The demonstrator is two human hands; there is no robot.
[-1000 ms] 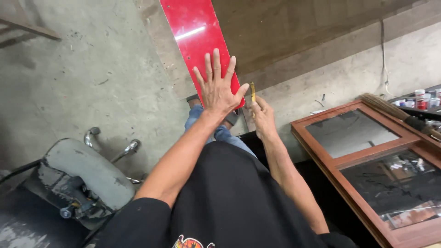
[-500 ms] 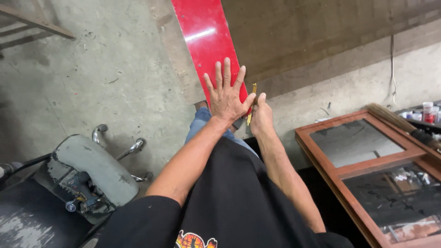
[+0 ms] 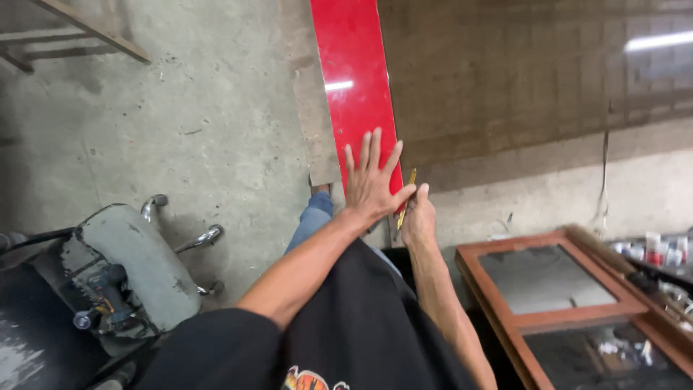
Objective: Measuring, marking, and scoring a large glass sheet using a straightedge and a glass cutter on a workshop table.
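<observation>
A long glossy red panel [image 3: 354, 79] lies across a brown board and runs away from me. My left hand [image 3: 372, 184] presses flat on its near end, fingers spread. Just to the right, my right hand [image 3: 417, 220] is closed around a thin yellow pencil-like tool [image 3: 406, 195], whose tip rests at the panel's right edge. A knee in blue jeans [image 3: 312, 217] shows below the left forearm.
A large brown board [image 3: 520, 79] sits to the right of the red panel. A wooden frame with glass panes [image 3: 548, 289] lies at lower right, with small bottles [image 3: 660, 249] behind it. A worn stool [image 3: 130, 267] with chrome legs stands at lower left on the concrete floor.
The view has shifted, so hands and panel sit lower and more to the right in the frame. My left hand stays flat on the panel; the right keeps the yellow tool at the edge.
</observation>
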